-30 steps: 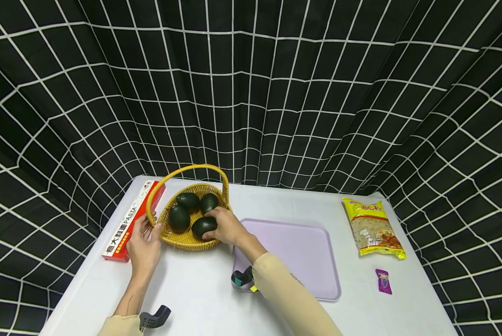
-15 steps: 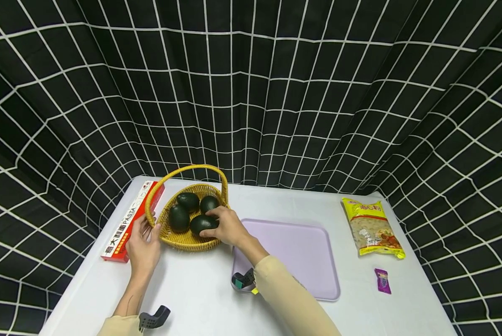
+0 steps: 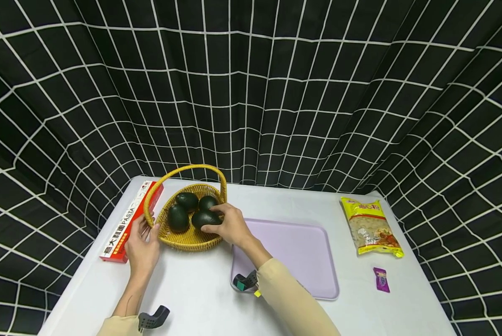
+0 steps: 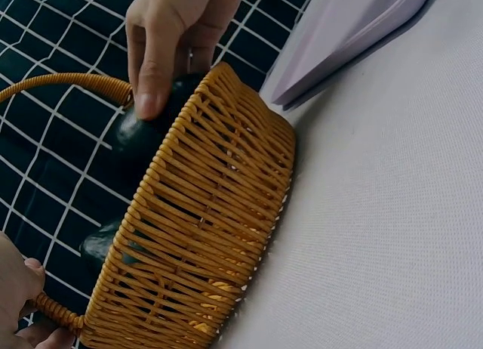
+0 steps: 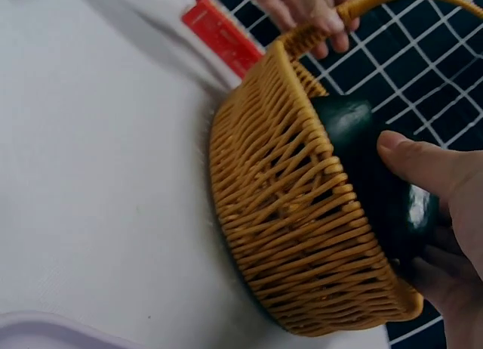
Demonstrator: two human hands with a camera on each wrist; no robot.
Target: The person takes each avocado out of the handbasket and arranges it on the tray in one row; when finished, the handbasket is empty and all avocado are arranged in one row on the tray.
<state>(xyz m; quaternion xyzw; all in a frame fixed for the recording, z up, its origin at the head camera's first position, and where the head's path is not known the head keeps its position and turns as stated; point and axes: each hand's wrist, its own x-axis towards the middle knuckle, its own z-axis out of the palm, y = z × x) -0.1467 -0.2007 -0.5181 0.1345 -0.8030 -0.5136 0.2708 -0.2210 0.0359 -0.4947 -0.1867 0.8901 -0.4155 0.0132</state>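
A yellow wicker basket (image 3: 188, 245) with a tall arched handle (image 3: 192, 167) stands at the table's left, several dark green avocados inside. My left hand (image 3: 142, 247) pinches the foot of the handle on the basket's left side. With thumb and fingers my right hand (image 3: 234, 226) grips the nearest avocado (image 3: 205, 218) at the basket's right side. An avocado (image 3: 178, 218) lies left of it, with others (image 3: 187, 201) (image 3: 207, 202) behind. In the right wrist view my thumb lies across the held avocado (image 5: 419, 209), just above the woven rim.
A red and white pasta box (image 3: 129, 224) lies left of the basket. To its right is a lilac tray (image 3: 293, 252), partly under my right forearm. Farther right are a yellow bag of pasta (image 3: 372, 226) and a small purple packet (image 3: 381, 280). A black grid curtain (image 3: 251, 93) hangs behind.
The avocado in my right hand has risen slightly and shifted a little away from me. My left hand keeps its hold on the handle, and the basket has barely moved.
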